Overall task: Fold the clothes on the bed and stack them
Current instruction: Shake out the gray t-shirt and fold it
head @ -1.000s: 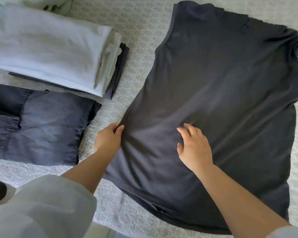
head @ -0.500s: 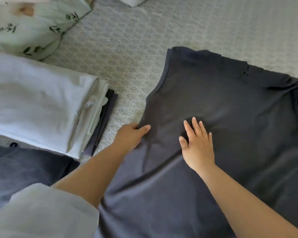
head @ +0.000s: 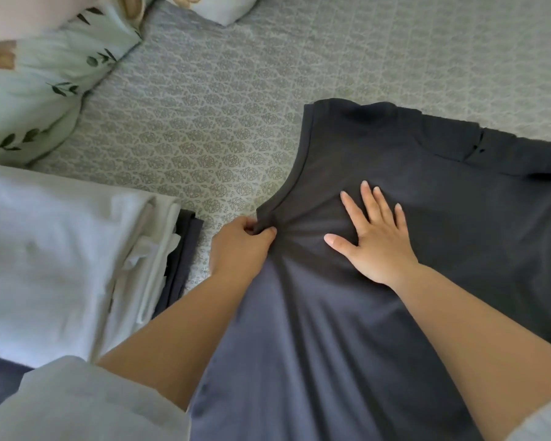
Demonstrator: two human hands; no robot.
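Dark shirt (head: 411, 218): left hand (head: 239, 246) pinches its edge, right hand (head: 376, 237) lies flat on it.

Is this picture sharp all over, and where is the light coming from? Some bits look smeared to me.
Head view: soft daylight, no glare; the dark garment is sharp around the right hand pressing flat and the left hand pinching its edge. The white folded stack looks washed out and slightly smeared, the floral pillow blurs toward the corner, and the wide lens stretches the forearms near the bottom edge.
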